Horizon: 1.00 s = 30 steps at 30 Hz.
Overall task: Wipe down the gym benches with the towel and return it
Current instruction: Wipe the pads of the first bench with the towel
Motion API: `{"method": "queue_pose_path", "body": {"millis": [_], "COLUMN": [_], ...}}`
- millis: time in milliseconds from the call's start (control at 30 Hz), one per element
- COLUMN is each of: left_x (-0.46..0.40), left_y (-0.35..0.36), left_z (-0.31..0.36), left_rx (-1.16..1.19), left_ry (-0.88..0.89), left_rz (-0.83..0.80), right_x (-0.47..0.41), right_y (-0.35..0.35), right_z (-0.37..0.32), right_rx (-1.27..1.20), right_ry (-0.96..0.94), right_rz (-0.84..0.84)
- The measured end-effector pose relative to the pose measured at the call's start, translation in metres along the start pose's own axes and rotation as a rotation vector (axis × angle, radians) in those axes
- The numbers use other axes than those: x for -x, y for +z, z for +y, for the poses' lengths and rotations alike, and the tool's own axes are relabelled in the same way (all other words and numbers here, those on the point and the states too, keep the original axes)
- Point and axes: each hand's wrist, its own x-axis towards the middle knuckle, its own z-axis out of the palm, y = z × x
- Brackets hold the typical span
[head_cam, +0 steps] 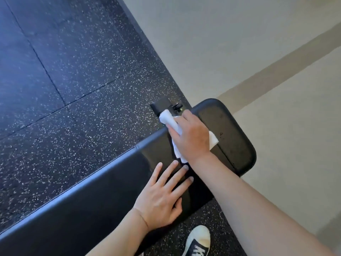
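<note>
Towel lies bunched under my right hand, fingers curled over it, pressing it onto the bench at the gap between the pads. My left hand rests flat just behind, fingers spread, holding nothing. Shoe below my arm.

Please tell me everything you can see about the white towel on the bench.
The white towel looks like thin paper or light cloth, crumpled and folded, not spread flat. It lies on the black padded bench, near the gap between the long pad and the seat pad. The right hand covers its middle and presses it down; whether the fingers curl round it cannot be told. One rolled end sticks out past the fingers over the bench's far edge, and corners show beside the wrist. The left hand does not touch it.
</note>
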Motion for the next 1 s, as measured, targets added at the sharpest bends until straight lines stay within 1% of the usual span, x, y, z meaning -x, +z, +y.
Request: {"method": "queue_pose_path", "body": {"millis": [133,233,300,400,533,600,700,767,833,867,933,1000], "left_x": [-0.001,0.001,0.006,0.016,0.017,0.014,0.014,0.014,0.016,0.015,0.012,0.012], "left_y": [-0.004,-0.010,-0.016,-0.024,-0.031,-0.033,-0.030,-0.030,-0.030,-0.031,-0.031,-0.031], "left_z": [-0.003,-0.026,-0.047,-0.072,-0.090,-0.089,-0.088,-0.088,-0.088,-0.087,-0.085,-0.085], "left_rx": [0.078,0.066,0.066,0.078,0.177,0.162,0.171,0.197,0.175,0.155,0.132,0.123], "left_ry": [0.010,0.054,0.017,-0.137,-0.566,-0.646,-0.655,-0.677,-0.693,-0.693,-0.690,-0.694], "left_rz": [-0.018,-0.036,-0.012,0.037,0.134,0.154,0.147,0.147,0.137,0.139,0.144,0.139], "right_x": [-0.021,-0.021,-0.021,-0.019,-0.022,-0.022,-0.014,-0.014,-0.025,-0.035,-0.060,-0.084], "right_y": [0.020,0.026,0.029,0.032,0.027,0.030,0.045,0.049,0.044,0.037,0.020,0.002], "right_z": [-0.015,-0.011,-0.008,-0.009,-0.016,-0.041,-0.091,-0.108,-0.099,-0.084,-0.045,-0.009], "right_rx": [0.081,0.099,0.117,0.135,0.144,0.117,0.106,0.100,0.089,0.112,0.220,0.308], "right_ry": [-0.018,-0.012,-0.017,-0.025,-0.008,-0.054,-0.151,-0.173,-0.192,-0.193,-0.128,-0.008], "right_rz": [0.000,0.041,0.053,0.051,-0.006,-0.124,-0.370,-0.495,-0.624,-0.657,-0.680,-0.653]}}
